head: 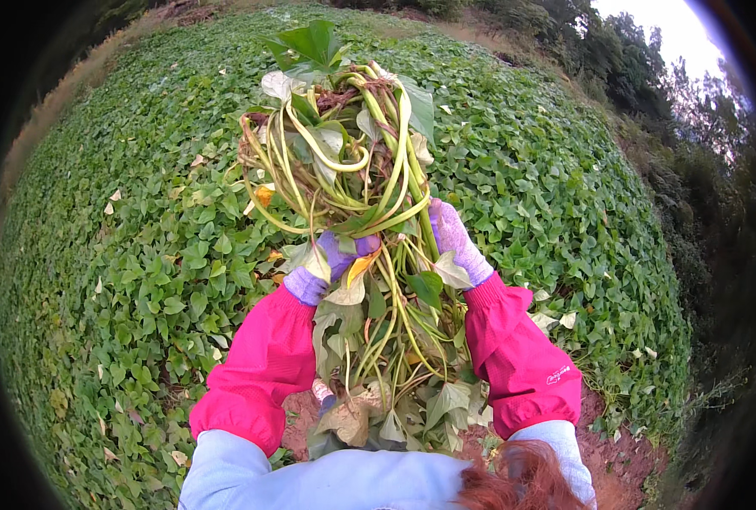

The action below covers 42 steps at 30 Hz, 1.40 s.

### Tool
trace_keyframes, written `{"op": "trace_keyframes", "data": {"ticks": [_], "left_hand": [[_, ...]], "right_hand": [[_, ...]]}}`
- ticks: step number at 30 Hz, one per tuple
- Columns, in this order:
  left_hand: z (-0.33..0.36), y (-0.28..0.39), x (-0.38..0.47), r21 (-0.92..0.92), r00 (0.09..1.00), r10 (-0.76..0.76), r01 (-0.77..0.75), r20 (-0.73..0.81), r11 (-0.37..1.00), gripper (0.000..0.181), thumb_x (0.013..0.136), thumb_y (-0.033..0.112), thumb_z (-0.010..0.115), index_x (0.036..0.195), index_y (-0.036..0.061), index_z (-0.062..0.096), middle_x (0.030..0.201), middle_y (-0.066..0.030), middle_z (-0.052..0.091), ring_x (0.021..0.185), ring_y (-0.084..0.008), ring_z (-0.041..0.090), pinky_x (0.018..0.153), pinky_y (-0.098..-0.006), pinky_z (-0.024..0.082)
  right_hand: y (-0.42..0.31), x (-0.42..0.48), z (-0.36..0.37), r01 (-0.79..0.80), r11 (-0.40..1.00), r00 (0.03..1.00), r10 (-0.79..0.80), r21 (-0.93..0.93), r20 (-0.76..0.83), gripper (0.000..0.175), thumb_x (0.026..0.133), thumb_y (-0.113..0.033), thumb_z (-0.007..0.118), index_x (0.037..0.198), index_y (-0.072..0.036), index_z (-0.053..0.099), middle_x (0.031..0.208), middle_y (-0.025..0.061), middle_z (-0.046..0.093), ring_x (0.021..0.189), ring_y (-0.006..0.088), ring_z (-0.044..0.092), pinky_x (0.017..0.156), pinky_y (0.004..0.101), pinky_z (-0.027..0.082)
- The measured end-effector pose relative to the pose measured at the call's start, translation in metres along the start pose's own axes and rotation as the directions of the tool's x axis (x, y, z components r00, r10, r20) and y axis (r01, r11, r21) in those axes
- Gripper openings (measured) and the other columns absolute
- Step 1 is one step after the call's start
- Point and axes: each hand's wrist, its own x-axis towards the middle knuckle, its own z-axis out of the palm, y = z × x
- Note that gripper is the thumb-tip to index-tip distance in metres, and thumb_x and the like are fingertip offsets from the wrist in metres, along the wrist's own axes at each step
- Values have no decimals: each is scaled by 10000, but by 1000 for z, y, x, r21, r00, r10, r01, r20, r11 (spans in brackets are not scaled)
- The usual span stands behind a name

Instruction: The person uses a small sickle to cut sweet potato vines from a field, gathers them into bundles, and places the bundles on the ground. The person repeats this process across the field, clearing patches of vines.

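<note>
A big tangled bundle of leafy vines [339, 159], which look like sweet potato vines, is held up in front of me. My left hand [336, 255], in a purple knit glove, grips it from the left side. On the right, my right hand [455, 239] in a matching glove is closed around thick stems at the bundle's edge. Pale stems loop above both hands, while a hanging part with wilted leaves [397, 357] drops between my forearms. Leaves and stems hide some of my fingers.
A dense field of green vine leaves [129, 255] spreads ahead and to both sides. Bare reddish soil [626, 459] shows at the lower right, with more between my arms. Dark trees [633, 70] border the field on the right.
</note>
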Motion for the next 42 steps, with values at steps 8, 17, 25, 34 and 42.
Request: {"op": "trace_keyframes", "data": {"ticks": [8, 17, 25, 34, 42], "left_hand": [[-49, -93, -3, -410, 988, -49, 105, 144, 906, 435, 731, 226, 748, 1093, 61, 572, 959, -11, 604, 841, -122, 565, 751, -246, 460], [-71, -78, 6, -152, 936, -263, 303, 233, 941, 390, 746, 233, 724, 1058, 49, 579, 934, -31, 608, 818, -143, 572, 740, -265, 471], [-75, -58, 13, -41, 909, -324, 346, 262, 937, 355, 759, 240, 703, 1027, 38, 586, 913, -49, 612, 797, -161, 579, 730, -282, 480], [-81, -60, -6, -28, 908, -348, 364, 231, 931, 322, 774, 247, 679, 992, 26, 593, 889, -69, 617, 774, -182, 586, 718, -302, 491], [-86, -61, -14, -14, 905, -367, 379, 216, 925, 300, 787, 254, 658, 961, 15, 600, 867, -86, 621, 753, -200, 593, 708, -319, 501]], "right_hand": [[-5, -5, 7, 324, 912, 933, -352, -253, -75, 559, 941, -491, 377, 1035, 7, 612, 1064, 165, 569, 1024, 280, 513, 940, 360, 374], [-16, 2, -15, 329, 912, 944, -312, -246, 104, 633, 909, -583, 332, 1197, -69, 566, 1367, 262, 301, 1268, 382, 291, 1064, 446, 204], [-35, 19, -31, 566, 752, 777, -348, -339, 525, 574, 885, -541, 433, 1208, -86, 566, 1347, 305, 324, 1268, 443, 303, 1063, 472, 232], [-36, 22, -25, 42, 977, 771, 101, -209, 629, 426, 805, -385, 624, 1091, -69, 627, 624, 45, 608, 599, 178, 612, 670, 284, 489], [-25, -4, -61, -18, 941, 904, 160, -337, 397, 416, 773, -260, 668, 1152, -96, 610, 1183, 131, 577, 1029, 251, 575, 920, 327, 429]]}}
